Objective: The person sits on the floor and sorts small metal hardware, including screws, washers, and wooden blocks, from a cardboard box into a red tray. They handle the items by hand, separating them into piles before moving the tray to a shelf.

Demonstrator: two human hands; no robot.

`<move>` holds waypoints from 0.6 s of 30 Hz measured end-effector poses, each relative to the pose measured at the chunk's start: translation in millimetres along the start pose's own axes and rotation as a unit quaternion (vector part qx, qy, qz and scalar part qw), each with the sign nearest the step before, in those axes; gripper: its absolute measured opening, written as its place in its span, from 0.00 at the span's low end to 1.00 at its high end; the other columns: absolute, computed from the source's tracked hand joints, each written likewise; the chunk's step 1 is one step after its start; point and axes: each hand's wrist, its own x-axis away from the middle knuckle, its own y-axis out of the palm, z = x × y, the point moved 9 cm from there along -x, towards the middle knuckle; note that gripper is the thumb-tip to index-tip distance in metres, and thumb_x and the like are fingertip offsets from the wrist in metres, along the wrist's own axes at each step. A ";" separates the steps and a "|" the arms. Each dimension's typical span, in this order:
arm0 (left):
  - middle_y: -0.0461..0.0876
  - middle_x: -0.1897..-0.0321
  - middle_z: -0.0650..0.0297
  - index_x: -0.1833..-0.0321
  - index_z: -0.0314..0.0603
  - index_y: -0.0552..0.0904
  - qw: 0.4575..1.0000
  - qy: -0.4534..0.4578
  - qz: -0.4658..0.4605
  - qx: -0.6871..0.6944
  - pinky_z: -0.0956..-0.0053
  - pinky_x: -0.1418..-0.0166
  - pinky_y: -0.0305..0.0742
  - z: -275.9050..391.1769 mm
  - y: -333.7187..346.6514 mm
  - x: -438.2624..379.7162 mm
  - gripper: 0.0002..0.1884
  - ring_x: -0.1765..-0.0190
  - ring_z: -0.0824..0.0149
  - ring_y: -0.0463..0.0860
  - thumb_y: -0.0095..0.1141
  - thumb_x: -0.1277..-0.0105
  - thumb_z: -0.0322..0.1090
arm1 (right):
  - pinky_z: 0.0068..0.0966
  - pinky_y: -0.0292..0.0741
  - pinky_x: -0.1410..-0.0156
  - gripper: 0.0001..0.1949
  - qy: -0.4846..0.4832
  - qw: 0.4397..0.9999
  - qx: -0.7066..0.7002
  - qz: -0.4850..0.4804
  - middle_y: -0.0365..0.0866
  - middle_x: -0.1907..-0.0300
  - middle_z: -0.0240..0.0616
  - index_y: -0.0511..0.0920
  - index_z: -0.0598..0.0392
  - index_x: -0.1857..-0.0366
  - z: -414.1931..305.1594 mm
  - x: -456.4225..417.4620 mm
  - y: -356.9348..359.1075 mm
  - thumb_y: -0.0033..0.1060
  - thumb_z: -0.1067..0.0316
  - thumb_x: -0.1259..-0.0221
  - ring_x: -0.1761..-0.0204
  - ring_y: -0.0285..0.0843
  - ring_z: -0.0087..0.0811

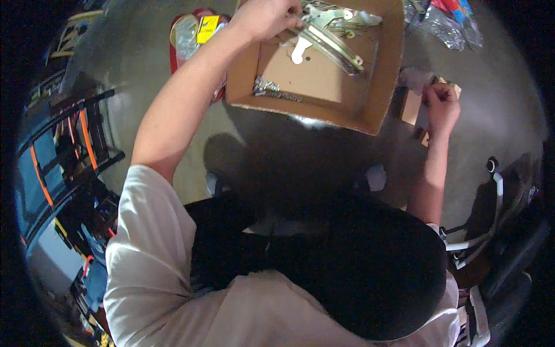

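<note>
My left hand (pixel 277 17) reaches over the left part of an open cardboard box (pixel 312 110), its fingers curled beside a zinc-coloured metal linkage bracket (pixel 331 45). Whether those fingers grip anything is unclear. More metal brackets (pixel 329 16) lie at the far side of the box. A pile of small metal fasteners (pixel 265 86) rests in its near left corner. To the right of the box, my right hand (pixel 443 104) has its fingers pinched at a piece of clear plastic (pixel 416 80). Beneath it are small light-brown blocks or cartons (pixel 411 107), partly hidden by the hand.
Left of the box lies a red-edged package (pixel 184 37) with a yellow label (pixel 208 29). Crumpled clear plastic packaging (pixel 451 28) is at the far right. A white-and-black chair base (pixel 485 230) stands on the right, and a dark rack with orange strips (pixel 65 147) on the left.
</note>
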 end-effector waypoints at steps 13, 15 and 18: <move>0.92 0.56 0.48 0.57 0.34 0.90 0.943 0.027 -0.282 -0.178 0.53 0.44 0.88 -6.1 120.2 77.3 0.17 0.47 0.47 0.92 0.77 0.40 0.41 | 0.24 0.83 0.58 0.07 0.000 1.000 0.001 0.001 0.88 0.67 0.31 0.85 0.57 0.59 -9.3 3.0 -1.1 0.77 0.71 0.33 0.66 0.85 0.21; 0.92 0.57 0.50 0.55 0.38 0.91 0.949 0.028 -0.259 -0.174 0.53 0.44 0.87 -10.6 120.2 75.2 0.14 0.48 0.48 0.92 0.75 0.37 0.39 | 0.23 0.81 0.58 0.07 -0.015 1.000 0.016 -0.004 0.88 0.68 0.31 0.85 0.57 0.59 -5.1 -1.6 -2.0 0.77 0.71 0.34 0.66 0.85 0.21; 0.92 0.58 0.50 0.53 0.42 0.90 0.969 0.002 -0.221 -0.114 0.53 0.46 0.86 -13.1 99.9 70.1 0.10 0.49 0.48 0.92 0.72 0.35 0.36 | 0.22 0.80 0.59 0.07 -0.027 0.994 0.105 0.020 0.87 0.69 0.30 0.85 0.57 0.61 -7.5 -3.5 -5.7 0.77 0.72 0.34 0.67 0.83 0.20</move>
